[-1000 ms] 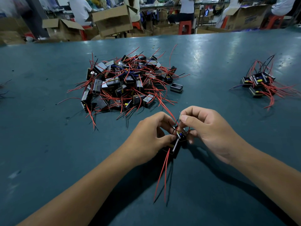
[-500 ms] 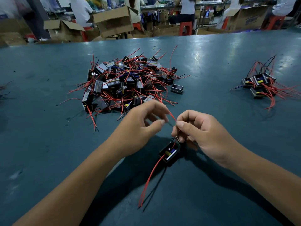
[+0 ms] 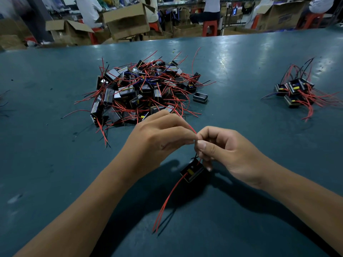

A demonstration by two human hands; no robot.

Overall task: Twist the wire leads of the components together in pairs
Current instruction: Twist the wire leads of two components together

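At the lower centre of the frame two loose red wire tails (image 3: 168, 203) lie on the dark teal worktop (image 3: 55, 164), out of our way. Just above hangs the small black box-shaped component (image 3: 192, 171), lifted so its upper red leads (image 3: 193, 129) come taut between us. Our left hand (image 3: 159, 140) and right hand (image 3: 222, 151) each pinch these leads, fingertips touching, to roll them together. Further, centre, waits the untwisted heap of black components (image 3: 143, 91); at far right, the small pile (image 3: 297, 91), probably finished.

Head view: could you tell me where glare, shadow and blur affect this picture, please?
Head view: glare streaks the table beyond the big pile; dark shadows fall under both hands and the component; the background people and boxes are soft; the wide lens bows the table's far edge.
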